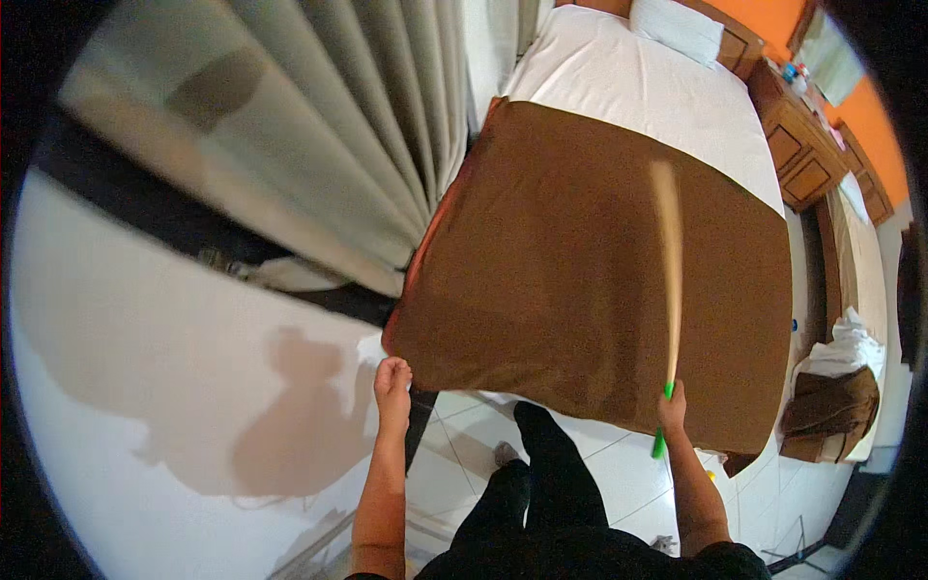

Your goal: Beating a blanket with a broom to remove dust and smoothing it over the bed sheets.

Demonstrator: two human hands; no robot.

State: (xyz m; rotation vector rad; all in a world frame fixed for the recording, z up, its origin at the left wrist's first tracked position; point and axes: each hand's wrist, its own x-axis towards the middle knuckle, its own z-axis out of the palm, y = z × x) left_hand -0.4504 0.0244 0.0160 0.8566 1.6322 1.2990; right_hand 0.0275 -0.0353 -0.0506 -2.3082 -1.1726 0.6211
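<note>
My right hand [673, 407] grips the green handle of a long, slender bed broom [673, 290]. Its straw-coloured bristles reach up over the brown blanket [536, 246], and their far end is blurred. Whether the bristles touch the cloth I cannot tell. My left hand [392, 384] has its fingers curled in beside the blanket's near left corner; no object shows in it. The blanket covers the near part of the bed and has a reddish edge on its left. Beyond it a white sheet [602, 65] shows, with a white pillow [678, 30] at the headboard.
Long pale curtains [348, 109] hang along the left, next to a white wall [181, 384]. A wooden bedside cabinet [797, 138] stands at the far right. Past it, a second bed [859, 254] holds a folded brown cloth [830, 409]. White floor tiles [631, 478] surround my legs.
</note>
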